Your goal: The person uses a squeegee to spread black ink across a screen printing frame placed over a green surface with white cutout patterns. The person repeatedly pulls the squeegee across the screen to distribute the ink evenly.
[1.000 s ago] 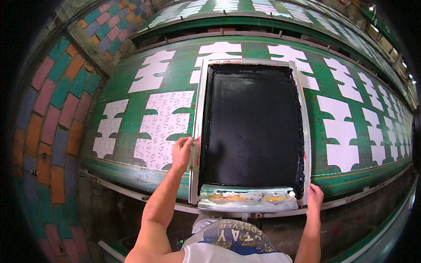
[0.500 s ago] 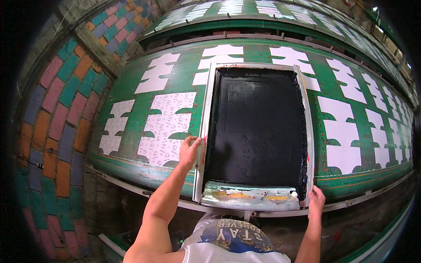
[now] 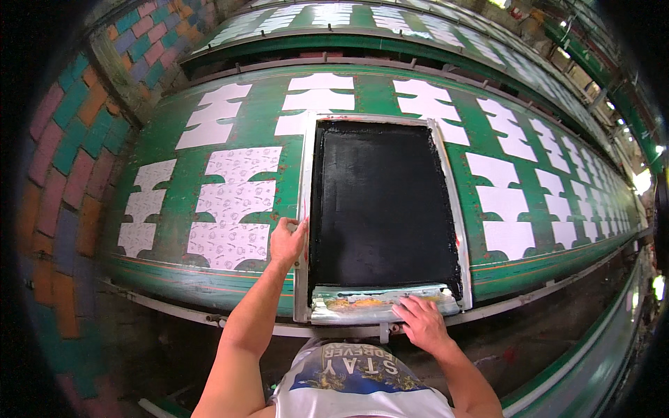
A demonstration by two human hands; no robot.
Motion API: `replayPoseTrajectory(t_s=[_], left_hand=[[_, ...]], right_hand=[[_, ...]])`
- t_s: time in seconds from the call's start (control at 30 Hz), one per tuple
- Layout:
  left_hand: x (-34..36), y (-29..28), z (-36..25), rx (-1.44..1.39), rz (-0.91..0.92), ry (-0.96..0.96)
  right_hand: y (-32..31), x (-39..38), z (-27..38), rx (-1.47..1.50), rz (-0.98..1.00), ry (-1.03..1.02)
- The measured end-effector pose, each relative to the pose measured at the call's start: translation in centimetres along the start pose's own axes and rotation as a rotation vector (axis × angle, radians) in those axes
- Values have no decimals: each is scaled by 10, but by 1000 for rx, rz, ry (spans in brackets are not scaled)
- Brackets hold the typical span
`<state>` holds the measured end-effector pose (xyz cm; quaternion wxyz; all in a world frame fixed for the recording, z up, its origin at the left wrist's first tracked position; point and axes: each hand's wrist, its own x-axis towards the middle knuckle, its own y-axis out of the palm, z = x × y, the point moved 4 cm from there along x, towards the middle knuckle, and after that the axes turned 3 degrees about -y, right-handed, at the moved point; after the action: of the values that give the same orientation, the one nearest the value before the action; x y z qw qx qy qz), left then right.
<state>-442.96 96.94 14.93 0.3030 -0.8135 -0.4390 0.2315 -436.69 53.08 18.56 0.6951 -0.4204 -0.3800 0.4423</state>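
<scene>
A screen-printing frame [image 3: 447, 188] with pale metal rails lies on a long green table [image 3: 261, 280]. Its inner area is covered with black ink [image 3: 383, 202]. My left hand [image 3: 288, 242] is closed on the left rail, fingers and thumb pinching its edge. Across the near end of the frame rests a wide squeegee [image 3: 348, 304], silvery and smeared with yellow and brown. My right hand [image 3: 424, 324] reaches over the right part of this squeegee, its fingers spread and touching it. White cut fabric panels [image 3: 498, 202] lie on both sides; printed ones [image 3: 237, 202] are to the left.
A metal rail [image 3: 516, 304] runs along the table's near edge. Behind stands another green table [image 3: 296, 42] bearing white panels. A wall of coloured bricks [image 3: 77, 174] is at the left. At the lower right runs another green table edge [image 3: 571, 376].
My right hand has left the frame's right rail and come leftward onto the squeegee. My left hand stays on the left rail. The whole view has shifted, with the scene appearing further left.
</scene>
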Motion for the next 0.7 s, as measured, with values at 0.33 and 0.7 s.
replayPoseTrajectory(t_s=[0.33, 0.7], left_hand=[[0, -6, 3, -64, 25, -39], [0, -6, 2, -143, 56, -68]], right_hand=[[-16, 51, 11, -59, -77, 9], [-12, 118, -27, 89, 585, 181]])
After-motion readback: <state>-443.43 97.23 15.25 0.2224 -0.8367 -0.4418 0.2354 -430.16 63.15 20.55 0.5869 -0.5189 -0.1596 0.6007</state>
